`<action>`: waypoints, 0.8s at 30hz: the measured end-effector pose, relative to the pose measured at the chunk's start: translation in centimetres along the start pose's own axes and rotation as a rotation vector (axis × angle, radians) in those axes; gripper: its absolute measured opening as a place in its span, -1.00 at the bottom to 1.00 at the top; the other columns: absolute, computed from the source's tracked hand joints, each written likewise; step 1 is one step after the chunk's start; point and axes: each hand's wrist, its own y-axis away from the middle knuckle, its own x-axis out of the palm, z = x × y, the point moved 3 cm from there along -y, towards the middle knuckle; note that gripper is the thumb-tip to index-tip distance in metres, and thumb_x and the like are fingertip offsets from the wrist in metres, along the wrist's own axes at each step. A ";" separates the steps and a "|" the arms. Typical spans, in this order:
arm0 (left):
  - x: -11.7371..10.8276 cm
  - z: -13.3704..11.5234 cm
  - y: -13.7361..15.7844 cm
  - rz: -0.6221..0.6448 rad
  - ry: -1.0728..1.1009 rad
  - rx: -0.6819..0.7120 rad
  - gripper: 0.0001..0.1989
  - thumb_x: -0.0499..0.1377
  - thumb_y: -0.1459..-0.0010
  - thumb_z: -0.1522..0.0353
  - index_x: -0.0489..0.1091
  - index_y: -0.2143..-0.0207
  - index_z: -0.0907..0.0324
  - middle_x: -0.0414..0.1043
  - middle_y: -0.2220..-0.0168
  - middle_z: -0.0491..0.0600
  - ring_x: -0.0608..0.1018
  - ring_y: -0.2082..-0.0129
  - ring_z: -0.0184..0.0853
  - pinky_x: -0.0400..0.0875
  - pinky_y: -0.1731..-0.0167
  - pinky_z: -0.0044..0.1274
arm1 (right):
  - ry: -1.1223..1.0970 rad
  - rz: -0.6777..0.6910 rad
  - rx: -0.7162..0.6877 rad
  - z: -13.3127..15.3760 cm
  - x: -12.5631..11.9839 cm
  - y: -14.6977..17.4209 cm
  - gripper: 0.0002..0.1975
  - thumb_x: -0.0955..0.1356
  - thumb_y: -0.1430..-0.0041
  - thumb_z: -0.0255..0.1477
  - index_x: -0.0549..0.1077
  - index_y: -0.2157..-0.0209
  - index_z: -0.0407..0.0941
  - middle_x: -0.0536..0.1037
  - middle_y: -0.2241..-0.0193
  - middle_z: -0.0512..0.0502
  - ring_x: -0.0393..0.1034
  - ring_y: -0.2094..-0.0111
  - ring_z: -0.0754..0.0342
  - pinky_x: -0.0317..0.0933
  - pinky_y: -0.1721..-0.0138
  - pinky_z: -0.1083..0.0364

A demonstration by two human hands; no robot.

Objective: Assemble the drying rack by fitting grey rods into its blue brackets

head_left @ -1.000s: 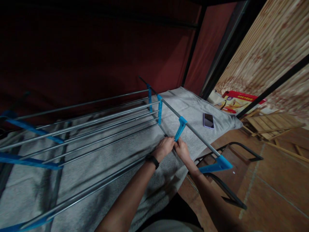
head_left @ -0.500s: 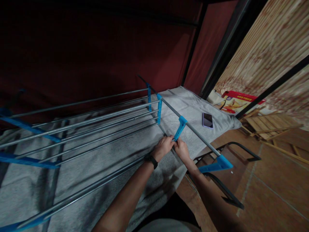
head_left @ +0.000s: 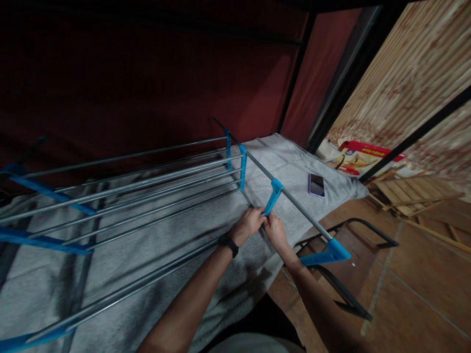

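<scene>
A shelf-like rack of grey metal tubes [head_left: 147,189] with blue plastic brackets stands on a grey cloth [head_left: 283,152]. My left hand [head_left: 250,225], a dark band on its wrist, is closed at the lower end of one blue bracket [head_left: 273,197]. From the other side my right hand [head_left: 274,229] pinches that same lower end, its fingers touching the left ones. The bracket's top clasps a long side tube [head_left: 301,210]. What lies between my fingertips is mostly hidden. Nearest my right forearm is a blue corner bracket [head_left: 331,252] on the tube's near end.
A phone [head_left: 317,185] lies on the cloth to the right. Below the cloth's edge, a dark-framed chair [head_left: 358,240] stands on the tiled floor [head_left: 415,289]. Wooden slats [head_left: 415,193] and a red-and-yellow box [head_left: 368,156] are farther right. A dark red wall [head_left: 147,88] rises behind the rack.
My hands keep their hold at the bracket's lower end. The bracket and the near end of the side tube have shifted slightly left; the view has also moved a little.
</scene>
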 end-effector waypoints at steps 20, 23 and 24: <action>0.5 0.7 -0.3 0.008 0.055 0.032 -0.68 0.17 -0.29 0.43 0.54 -0.07 0.12 0.62 0.00 0.02 0.59 -0.01 -0.23 0.46 -0.09 -0.46 | -0.019 0.005 0.039 0.2 0.0 0.2 -0.69 0.23 -0.30 -0.46 0.48 0.01 -0.17 0.63 0.30 -0.22 0.54 0.29 -0.08 0.31 0.22 0.06; 0.4 0.7 -0.3 -0.005 0.042 0.025 -0.70 0.16 -0.30 0.43 0.54 -0.05 0.13 0.62 0.02 0.02 0.60 0.01 -0.24 0.45 -0.09 -0.46 | -0.037 0.008 0.047 0.2 0.0 0.2 -0.70 0.24 -0.31 -0.43 0.49 0.01 -0.16 0.63 0.30 -0.21 0.54 0.29 -0.07 0.31 0.24 0.07; 0.3 0.7 -0.3 -0.006 0.036 0.023 -0.71 0.16 -0.30 0.43 0.54 -0.03 0.14 0.62 0.03 0.03 0.60 0.02 -0.24 0.45 -0.09 -0.45 | -0.043 0.010 0.045 0.2 0.0 0.2 -0.71 0.25 -0.31 -0.41 0.49 0.01 -0.14 0.63 0.31 -0.19 0.54 0.30 -0.06 0.30 0.25 0.08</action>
